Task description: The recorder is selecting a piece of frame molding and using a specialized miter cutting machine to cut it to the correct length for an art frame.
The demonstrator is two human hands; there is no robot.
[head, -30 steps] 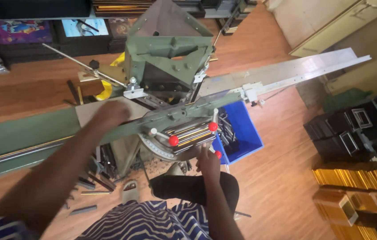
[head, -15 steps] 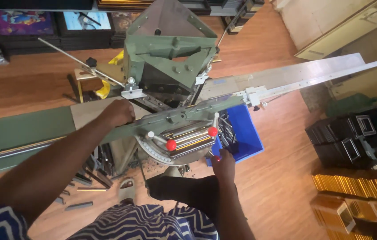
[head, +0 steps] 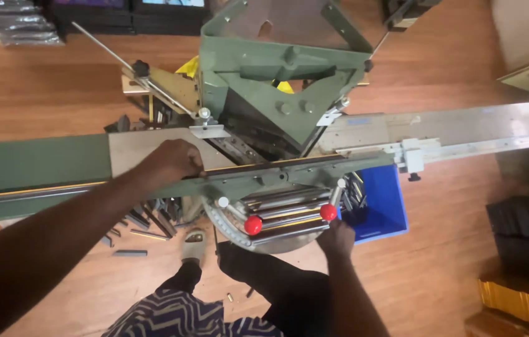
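Note:
A green frame-cutting machine (head: 283, 81) stands on a wooden floor, with long flat arms running left and right. My left hand (head: 171, 161) presses down on a thin gold-edged strip (head: 258, 167) lying along the machine's front rail. My right hand (head: 337, 237) reaches up under the front of the machine, just below a red knob (head: 328, 212); whether it grips anything is hidden. A second red knob (head: 252, 224) sits to its left on the curved plate.
A blue bin (head: 383, 206) sits under the right arm. Cut moulding scraps (head: 139, 221) lie on the floor at the left. Stacks of gold and black frame pieces (head: 520, 293) stand at the right. My sandalled foot (head: 193, 244) is below the machine.
The view has shifted closer over the machine. My left hand stays on the rail. My right hand has moved up toward the right red knob.

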